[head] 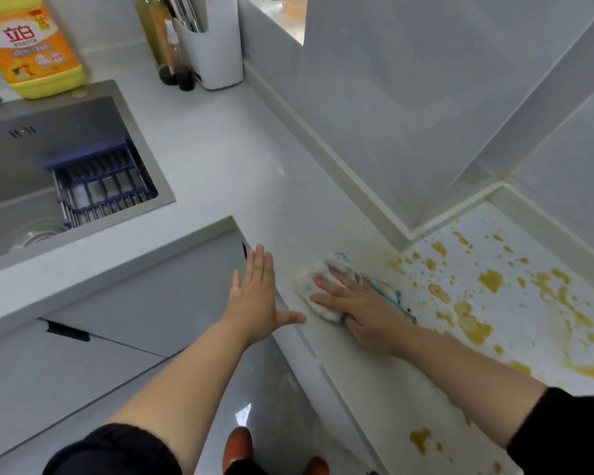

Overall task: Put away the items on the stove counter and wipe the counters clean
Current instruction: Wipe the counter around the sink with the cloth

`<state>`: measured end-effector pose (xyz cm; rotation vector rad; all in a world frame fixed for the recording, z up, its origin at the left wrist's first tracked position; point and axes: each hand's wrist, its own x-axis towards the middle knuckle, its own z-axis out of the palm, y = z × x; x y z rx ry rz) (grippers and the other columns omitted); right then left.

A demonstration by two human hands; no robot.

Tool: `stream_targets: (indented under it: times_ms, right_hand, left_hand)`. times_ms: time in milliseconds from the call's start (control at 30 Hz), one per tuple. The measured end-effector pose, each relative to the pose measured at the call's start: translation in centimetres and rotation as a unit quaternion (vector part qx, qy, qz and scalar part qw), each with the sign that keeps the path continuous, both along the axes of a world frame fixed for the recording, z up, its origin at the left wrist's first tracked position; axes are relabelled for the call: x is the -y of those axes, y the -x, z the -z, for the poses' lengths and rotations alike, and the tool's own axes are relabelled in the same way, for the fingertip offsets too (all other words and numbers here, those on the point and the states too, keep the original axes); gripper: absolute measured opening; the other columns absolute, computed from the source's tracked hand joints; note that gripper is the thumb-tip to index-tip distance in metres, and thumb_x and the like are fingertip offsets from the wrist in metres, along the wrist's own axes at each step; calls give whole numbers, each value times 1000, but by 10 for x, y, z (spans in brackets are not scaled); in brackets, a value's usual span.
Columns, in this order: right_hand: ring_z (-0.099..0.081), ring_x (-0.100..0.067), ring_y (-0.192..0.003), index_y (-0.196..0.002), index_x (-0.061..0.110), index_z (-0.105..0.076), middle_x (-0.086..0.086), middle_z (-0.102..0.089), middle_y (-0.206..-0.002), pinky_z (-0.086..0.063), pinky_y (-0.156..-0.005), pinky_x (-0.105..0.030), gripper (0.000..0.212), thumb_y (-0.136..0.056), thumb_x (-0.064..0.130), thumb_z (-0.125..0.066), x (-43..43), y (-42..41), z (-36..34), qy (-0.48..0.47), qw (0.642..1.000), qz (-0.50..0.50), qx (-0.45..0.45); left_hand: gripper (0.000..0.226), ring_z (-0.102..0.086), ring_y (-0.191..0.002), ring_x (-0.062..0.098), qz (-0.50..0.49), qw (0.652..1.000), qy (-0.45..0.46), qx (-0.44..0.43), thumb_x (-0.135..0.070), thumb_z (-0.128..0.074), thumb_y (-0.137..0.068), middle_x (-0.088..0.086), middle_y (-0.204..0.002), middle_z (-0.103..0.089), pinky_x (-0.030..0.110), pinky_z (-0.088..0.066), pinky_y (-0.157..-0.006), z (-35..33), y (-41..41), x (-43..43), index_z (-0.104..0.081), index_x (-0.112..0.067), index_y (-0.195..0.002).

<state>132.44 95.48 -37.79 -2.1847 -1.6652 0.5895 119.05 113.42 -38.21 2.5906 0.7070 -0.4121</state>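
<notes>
Counts: 2 hands – left hand [256,296], right hand [359,308]. 1 cloth [318,282]. 1 sink [31,173] w/ 1 blue rack [96,183]. 1 yellow detergent bottle [28,42]. 1 white utensil holder [215,46]. 2 orange shoes [238,447]. Yellow spills [491,281]: too many to count.

Yellow-brown spatter [487,279] on white counter [374,382]; perhaps teal-edged cloth [326,289].

Right hand [354,310] flat on a white cloth [323,286], pressing it to the surface [254,159] mid-frame, just left of yellow-brown splatter [474,303] spreading to the right edge. Left hand [258,296] hovers open, fingers spread, over the surface's front edge. Upper left: steel sink [31,159] with a blue rack [96,180], a yellow detergent bottle [31,46] behind it, a white utensil holder [216,53] in the corner.
</notes>
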Motion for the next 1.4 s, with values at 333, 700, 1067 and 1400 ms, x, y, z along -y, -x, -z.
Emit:
stream_targets:
  times_ms: [333, 700, 1067, 1400]
  right_hand:
    - [2, -18, -146, -145, 28, -31, 7, -7, -158, -13, -115, -48, 55, -95, 7, -36, -98, -16, -4, 42, 995, 65, 64]
    - [-6, -21, -146, -139, 21, -43, 9, -17, -152, -6, -117, -44, 65, -79, 20, -18, 27, -28, -2, -2, 979, 206, 13]
    - [0, -23, -146, -147, 24, -27, 3, -6, -159, -10, -117, -41, 59, -92, 5, -37, -30, -45, -7, 54, 982, 160, 88]
    - [15, -11, -142, -148, 27, -23, 12, 6, -156, 4, -116, -30, 59, -90, 17, -24, 47, -10, -1, 45, 988, 141, 43]
  left_hand:
    - [133, 29, -140, 25, 20, 999, -8, -36, -76, -57, -68, 12, -152, 32, 46, 10, -114, -10, -10, -4, 22, -3, -145]
    - [126, 28, -141, 25, 180, 982, -44, -36, -78, -50, -72, 9, -153, 30, 44, 13, -114, -20, -39, 66, 22, -6, -145]
    - [136, 29, -141, 23, 154, 986, -41, -42, -82, -56, -63, 7, -153, 31, 41, 12, -115, -14, -45, 66, 23, -8, -146]
    - [139, 30, -140, 24, 148, 987, -31, -61, -82, -58, -60, 6, -152, 34, 40, 11, -115, -16, -48, 66, 26, -9, -145]
